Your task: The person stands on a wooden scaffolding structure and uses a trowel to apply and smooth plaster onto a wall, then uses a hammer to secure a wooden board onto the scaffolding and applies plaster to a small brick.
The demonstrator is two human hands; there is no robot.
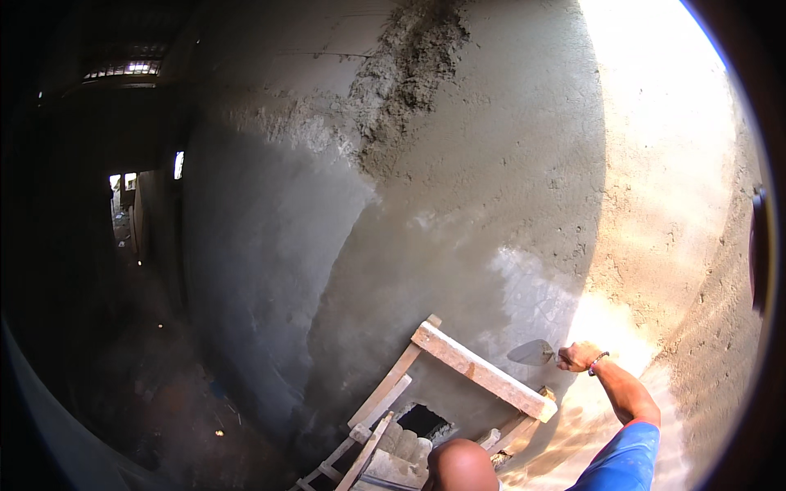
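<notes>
My right hand [579, 357] is closed around the handle of a pointing trowel [532, 353], whose rounded metal blade points left. The blade lies close to the plastered wall [426, 254]; whether it touches cannot be told. A beaded bracelet [598, 362] circles my right wrist, and the upper arm wears a blue sleeve [626, 458]. On the wall, a dark, damp-looking patch borders a smoother grey area [262, 221]. Higher up runs a rough strip of lumpy mortar [409, 78]. My left hand does not show.
Just below the trowel stands a wooden frame [483, 372], its top bar slanting down to the right. Beneath it are a dark square hole [424, 421] and my bare knee [463, 466]. Strong sunlight hits the wall at right [663, 204]. A dim room with a bright doorway [124, 209] opens at left.
</notes>
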